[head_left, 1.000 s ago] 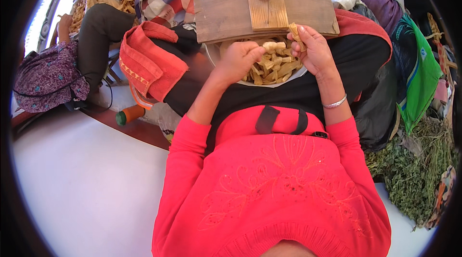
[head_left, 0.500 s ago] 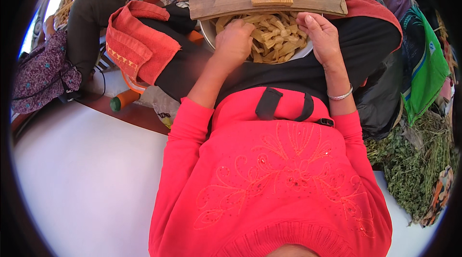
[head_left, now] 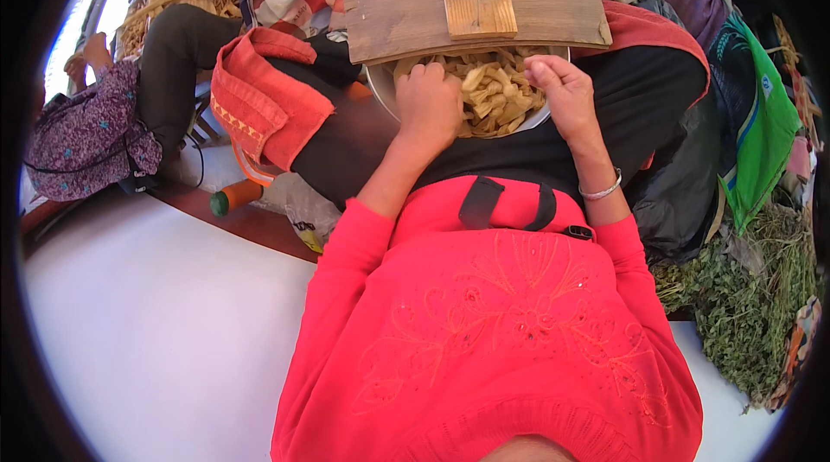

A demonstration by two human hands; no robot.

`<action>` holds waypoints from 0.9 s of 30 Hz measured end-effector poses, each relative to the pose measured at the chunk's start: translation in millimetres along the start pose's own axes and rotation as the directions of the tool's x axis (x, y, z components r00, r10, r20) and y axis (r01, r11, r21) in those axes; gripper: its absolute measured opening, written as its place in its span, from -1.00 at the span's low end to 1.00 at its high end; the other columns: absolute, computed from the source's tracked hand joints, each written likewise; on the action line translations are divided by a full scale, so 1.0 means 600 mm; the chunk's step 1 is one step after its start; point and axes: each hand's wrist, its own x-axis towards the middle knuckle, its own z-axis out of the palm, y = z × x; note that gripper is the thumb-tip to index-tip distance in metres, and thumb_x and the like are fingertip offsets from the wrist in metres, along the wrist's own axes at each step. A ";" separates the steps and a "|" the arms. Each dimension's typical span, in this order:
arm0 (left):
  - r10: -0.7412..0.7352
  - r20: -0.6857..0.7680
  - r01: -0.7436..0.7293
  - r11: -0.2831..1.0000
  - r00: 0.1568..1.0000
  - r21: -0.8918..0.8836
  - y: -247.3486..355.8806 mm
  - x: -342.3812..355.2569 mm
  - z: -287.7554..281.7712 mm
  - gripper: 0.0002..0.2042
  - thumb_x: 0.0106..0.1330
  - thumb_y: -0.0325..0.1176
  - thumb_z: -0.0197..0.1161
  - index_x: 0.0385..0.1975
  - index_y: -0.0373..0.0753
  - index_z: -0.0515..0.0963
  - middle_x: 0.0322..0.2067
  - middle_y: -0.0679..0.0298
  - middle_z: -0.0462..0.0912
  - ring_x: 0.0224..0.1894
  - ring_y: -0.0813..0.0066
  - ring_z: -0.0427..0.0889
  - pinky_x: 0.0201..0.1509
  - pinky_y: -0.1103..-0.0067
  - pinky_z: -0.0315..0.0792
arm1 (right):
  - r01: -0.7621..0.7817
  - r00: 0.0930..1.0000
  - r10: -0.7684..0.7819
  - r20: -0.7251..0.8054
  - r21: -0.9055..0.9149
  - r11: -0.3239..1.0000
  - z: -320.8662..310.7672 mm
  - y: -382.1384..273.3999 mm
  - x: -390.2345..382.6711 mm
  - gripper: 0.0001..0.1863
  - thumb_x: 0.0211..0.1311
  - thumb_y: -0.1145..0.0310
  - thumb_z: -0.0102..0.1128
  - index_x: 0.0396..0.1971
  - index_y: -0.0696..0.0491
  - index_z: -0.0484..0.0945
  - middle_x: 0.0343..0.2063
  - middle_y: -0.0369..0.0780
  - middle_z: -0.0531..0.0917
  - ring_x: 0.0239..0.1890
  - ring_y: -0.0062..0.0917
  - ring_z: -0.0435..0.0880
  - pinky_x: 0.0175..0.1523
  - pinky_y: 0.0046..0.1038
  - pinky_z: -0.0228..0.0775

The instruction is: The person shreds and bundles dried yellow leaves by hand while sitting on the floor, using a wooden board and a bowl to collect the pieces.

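Observation:
A white-rimmed bowl (head_left: 378, 92) filled with tan, folded strips (head_left: 494, 99) rests between my dark-trousered legs. Across its far part lies a wooden board (head_left: 393, 17) with a smaller wooden block (head_left: 477, 12) on top. My left hand (head_left: 430, 108) is over the bowl's left side, back upward, its fingers curled down at the strips. Whatever those fingers hold is hidden. By the right rim my right hand (head_left: 566, 99) is closed, thumb against the curled fingers. Anything pinched there is too small to make out.
A red towel (head_left: 264, 86) drapes over my left knee, with an orange bottle (head_left: 235, 197) below it. At right are a black plastic bag (head_left: 683, 194), a green cloth (head_left: 769, 142) and dried plants (head_left: 743, 324). Another person's leg (head_left: 177, 73) is at left.
The bowl and board appear slightly lower in view. My left hand's fingers have curled more over the strips. My right hand has closed into a tighter pinch near the rim.

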 end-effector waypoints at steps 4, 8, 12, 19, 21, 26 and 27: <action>-0.016 0.119 0.096 0.701 0.993 -0.707 0.041 -0.005 -0.079 -0.84 0.20 -0.38 0.16 -0.53 -0.33 0.46 -0.54 0.22 0.48 -0.52 0.38 0.44 -0.39 0.47 0.33 | 0.429 0.901 -0.406 0.152 -0.184 0.884 0.049 -0.082 -0.044 -0.75 0.11 0.46 0.25 -0.17 0.15 0.57 -0.36 -0.28 0.62 -0.32 -0.64 0.54 -0.21 -0.60 0.39; -0.079 0.403 0.411 0.167 0.912 -0.896 0.073 0.009 -0.236 -0.81 0.32 -0.41 0.05 -0.50 -0.36 0.46 -0.55 0.31 0.44 -0.50 0.59 0.35 -0.42 0.62 0.27 | 0.244 0.879 -0.181 0.441 -0.092 0.965 0.052 -0.157 -0.079 -0.77 0.08 0.48 0.25 -0.23 0.14 0.55 -0.45 -0.23 0.56 -0.39 -0.58 0.53 -0.27 -0.56 0.36; -0.080 0.092 0.113 0.315 0.993 -0.942 0.050 0.009 -0.293 -0.81 0.29 -0.42 0.06 -0.52 -0.38 0.49 -0.59 0.29 0.47 -0.56 0.58 0.37 -0.47 0.62 0.24 | 0.181 0.881 -0.176 0.440 0.031 0.983 0.040 -0.192 -0.083 -0.86 0.08 0.52 0.20 -0.33 0.15 0.53 -0.50 -0.22 0.54 -0.45 -0.46 0.49 -0.32 -0.51 0.34; -0.012 -0.397 -0.388 0.179 0.918 -0.904 -0.007 -0.037 -0.365 -0.55 0.44 -0.03 -0.17 -0.70 -0.14 0.19 -0.84 0.43 0.10 -0.81 0.65 -0.03 -0.69 0.60 -0.09 | 0.370 0.915 -0.242 0.324 -0.429 0.824 -0.044 -0.239 -0.107 -0.82 -0.15 0.63 0.26 -0.45 0.15 0.56 -0.52 -0.22 0.58 -0.43 -0.43 0.56 -0.30 -0.53 0.38; -0.042 -0.405 -0.385 0.232 0.913 -0.893 -0.019 -0.044 -0.369 -0.54 0.44 -0.02 -0.17 -0.71 -0.11 0.14 -0.83 0.45 0.07 -0.79 0.66 -0.06 -0.66 0.61 -0.09 | 0.444 0.896 -0.380 0.230 -0.468 0.764 -0.077 -0.236 -0.118 -0.78 -0.19 0.67 0.26 -0.44 0.16 0.56 -0.51 -0.22 0.58 -0.42 -0.47 0.57 -0.29 -0.55 0.38; -0.271 -0.435 -0.354 0.301 0.859 -0.886 -0.036 -0.065 -0.356 -0.51 0.43 0.01 -0.16 -0.67 -0.22 0.24 -0.82 0.42 0.14 -0.78 0.63 -0.03 -0.65 0.59 -0.10 | 0.218 0.802 -0.528 -0.279 -0.686 0.694 -0.143 -0.230 -0.138 -0.86 0.08 0.62 0.17 -0.33 0.15 0.58 -0.42 -0.28 0.60 -0.42 -0.67 0.54 -0.26 -0.68 0.38; -0.336 -0.446 -0.351 0.307 0.830 -0.885 -0.033 -0.073 -0.355 -0.52 0.43 0.01 -0.15 -0.67 -0.22 0.24 -0.81 0.42 0.15 -0.77 0.63 -0.02 -0.63 0.59 -0.10 | 0.188 0.698 -0.629 -0.341 -0.761 0.621 -0.169 -0.222 -0.131 -0.86 0.13 0.59 0.17 -0.28 0.16 0.58 -0.41 -0.28 0.61 -0.42 -0.69 0.53 -0.26 -0.69 0.39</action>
